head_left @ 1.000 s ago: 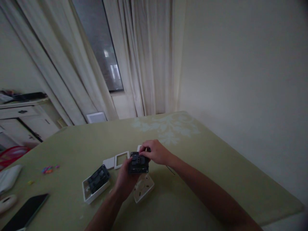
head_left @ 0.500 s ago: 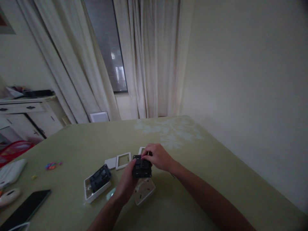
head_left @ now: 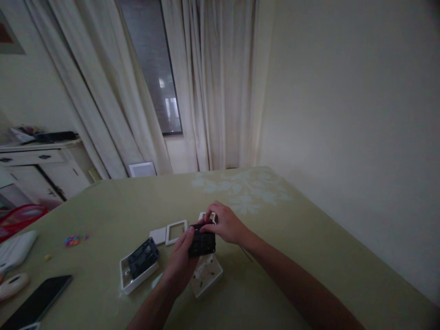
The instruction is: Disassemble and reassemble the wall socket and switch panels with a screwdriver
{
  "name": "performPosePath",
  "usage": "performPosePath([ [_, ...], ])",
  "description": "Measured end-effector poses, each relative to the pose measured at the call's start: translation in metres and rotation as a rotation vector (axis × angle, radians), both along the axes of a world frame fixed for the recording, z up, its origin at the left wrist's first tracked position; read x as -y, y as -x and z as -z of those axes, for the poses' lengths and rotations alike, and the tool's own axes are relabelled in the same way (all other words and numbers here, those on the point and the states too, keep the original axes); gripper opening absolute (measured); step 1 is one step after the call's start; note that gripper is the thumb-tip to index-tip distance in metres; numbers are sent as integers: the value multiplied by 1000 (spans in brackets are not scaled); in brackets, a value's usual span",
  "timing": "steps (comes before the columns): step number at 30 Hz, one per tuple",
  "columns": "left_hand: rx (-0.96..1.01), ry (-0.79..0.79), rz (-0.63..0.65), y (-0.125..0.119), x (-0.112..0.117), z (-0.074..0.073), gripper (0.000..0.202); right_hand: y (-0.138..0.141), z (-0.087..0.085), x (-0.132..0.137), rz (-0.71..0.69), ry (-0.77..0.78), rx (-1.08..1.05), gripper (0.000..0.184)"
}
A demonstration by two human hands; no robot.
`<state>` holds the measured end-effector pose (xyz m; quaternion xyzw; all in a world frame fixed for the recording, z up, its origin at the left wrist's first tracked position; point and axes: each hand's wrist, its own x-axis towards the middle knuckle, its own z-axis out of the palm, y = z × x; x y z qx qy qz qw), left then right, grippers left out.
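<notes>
My left hand grips a black wall socket module by its left side, the thumb lying along its edge. At the module's upper right edge, my right hand has its thumb pressed on the face, with the other fingers curled behind and partly hidden. Just below the module lies an open white mounting box, partly covered by my left hand. A second black module rests tilted in another white box to the left. Behind my hands are a white frame and a white cover plate.
At the left are a dark phone, a white case, a pale rounded object and small coloured pieces. A thin rod shows under my right forearm. The wall borders the table's right side.
The module has tilted slightly in my left hand. My right thumb now lies flatter across its upper edge. More of the thin rod shows beside my right wrist.
</notes>
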<state>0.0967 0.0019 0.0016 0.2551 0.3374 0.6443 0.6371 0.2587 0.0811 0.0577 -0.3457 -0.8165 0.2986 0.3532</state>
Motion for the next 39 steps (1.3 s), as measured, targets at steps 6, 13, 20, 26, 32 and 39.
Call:
performPosePath([
  [6, -38, -45, 20, 0, 1, -4, 47, -4, 2, -2, 31, 105, 63, 41],
  [13, -30, -67, 52, 1, 7, -16, 49, -3, 7, -8, -36, 178, -70, 39],
  [20, 25, -83, 155, 2, 11, -15, 46, -2, -1, 2, -199, 376, -291, 40],
  [26, -31, -121, 139, 5, 15, -18, 50, -1, -3, 3, -233, 395, -322, 41],
  [32, -7, -141, 119, 9, 14, -25, 49, -2, -7, 2, -155, 223, -321, 38],
  [39, 25, -153, 164, 16, 13, -22, 52, -3, -17, 10, -177, 148, -360, 40],
])
